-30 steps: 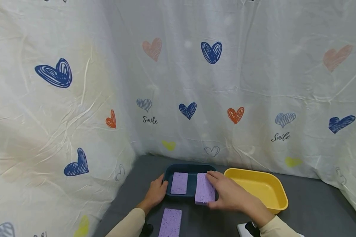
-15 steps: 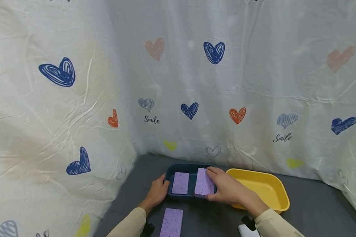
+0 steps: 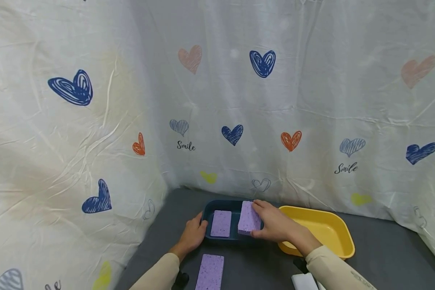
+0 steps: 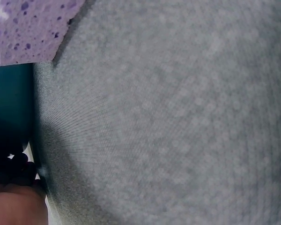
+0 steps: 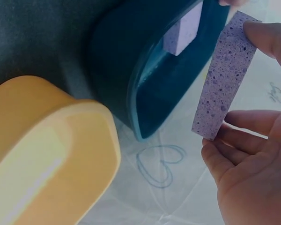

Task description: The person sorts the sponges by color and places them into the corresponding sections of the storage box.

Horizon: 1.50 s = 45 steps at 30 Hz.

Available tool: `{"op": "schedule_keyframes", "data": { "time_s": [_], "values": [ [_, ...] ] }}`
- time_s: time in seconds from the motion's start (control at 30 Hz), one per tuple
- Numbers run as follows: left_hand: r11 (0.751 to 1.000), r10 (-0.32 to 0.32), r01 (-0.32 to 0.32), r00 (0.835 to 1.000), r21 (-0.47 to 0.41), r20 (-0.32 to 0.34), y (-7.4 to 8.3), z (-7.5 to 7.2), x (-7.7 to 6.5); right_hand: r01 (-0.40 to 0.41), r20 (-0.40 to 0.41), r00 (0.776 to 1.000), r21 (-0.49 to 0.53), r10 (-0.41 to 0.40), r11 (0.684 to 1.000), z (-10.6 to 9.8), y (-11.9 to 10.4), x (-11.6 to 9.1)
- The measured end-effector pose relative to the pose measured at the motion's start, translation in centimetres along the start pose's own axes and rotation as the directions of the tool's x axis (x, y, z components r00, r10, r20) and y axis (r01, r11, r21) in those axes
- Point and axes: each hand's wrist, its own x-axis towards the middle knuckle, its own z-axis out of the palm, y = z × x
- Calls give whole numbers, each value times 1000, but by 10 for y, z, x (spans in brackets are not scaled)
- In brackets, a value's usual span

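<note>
My right hand (image 3: 274, 222) pinches a purple speckled sponge (image 3: 249, 218) by its ends, thumb at the near end and fingertips at the far end. In the head view this sponge overlaps the right part of a dark teal tub (image 3: 235, 238); the right wrist view shows it just above the rim. Another purple sponge (image 3: 220, 223) lies inside the tub on the left. My left hand (image 3: 192, 235) grips the tub's left wall, with its fingers partly hidden behind it. On the table in front lies a third purple sponge (image 3: 210, 272).
A yellow tub (image 3: 320, 227) stands right of the teal one, partly behind my right forearm. A white object (image 3: 304, 281) is at the front right, near the sleeve. A curtain (image 3: 239, 100) printed with hearts hangs behind the grey table (image 3: 380, 249).
My right hand has carried its sponge away from me, from over the tub's near edge to farther over its right part. My left hand keeps its hold on the tub.
</note>
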Motion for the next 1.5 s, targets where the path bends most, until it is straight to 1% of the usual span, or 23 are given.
{"op": "schedule_keyframes", "data": {
  "time_s": [0.17,0.4,0.7,0.87,1.1,1.33,1.5],
  "values": [
    [1000,4,-4,1000,13,0,-1,0,0,-22,5,1000,-15,23,1000,4,3,5],
    [1000,8,-8,1000,15,-4,-1,0,0,-42,21,999,-10,42,999,12,7,11],
    [1000,-12,12,1000,11,6,1,0,-2,-52,50,997,-6,52,999,25,12,18],
    [1000,-16,16,1000,3,7,3,-1,-3,-55,57,997,-7,56,998,30,14,22],
    [999,-39,39,999,-15,19,1,-1,-2,-74,87,993,-1,74,997,35,14,30],
    [1000,-23,23,1000,-8,12,5,-3,-3,-64,124,990,-31,68,997,42,17,41],
    [1000,-22,22,1000,-12,15,3,-3,-4,-74,140,987,-43,79,996,48,21,45]
  ]
}}
